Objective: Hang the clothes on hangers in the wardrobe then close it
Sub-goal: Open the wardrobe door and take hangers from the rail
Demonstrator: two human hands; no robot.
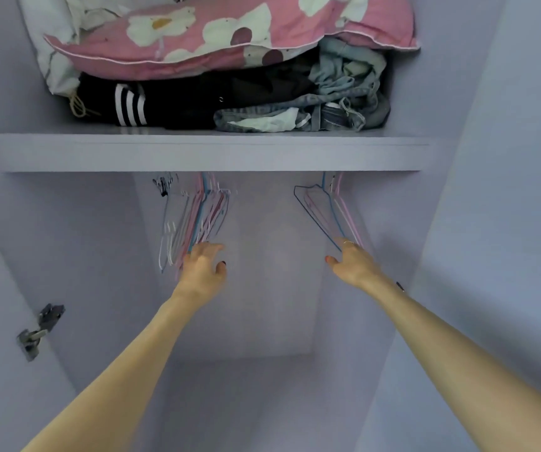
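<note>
Both arms reach into an open pale lilac wardrobe. Under the shelf [210,153] hang two bunches of thin wire hangers with no clothes on them. The left bunch [197,220] has several pink, blue and white hangers; my left hand [202,265] touches its lower ends with spread fingers. The right bunch [327,210] has a few blue and pink hangers; my right hand [352,261] touches its lower corner, and whether the fingers curl round a hanger is hidden. Folded dark clothes [177,102] and jeans [337,106] lie on the shelf.
A pink flowered pillow [217,34] lies on top of the clothes on the shelf. A metal door hinge [39,331] sits on the left inner wall. The wardrobe's side walls close in left and right, and its floor [239,393] shows below the hangers.
</note>
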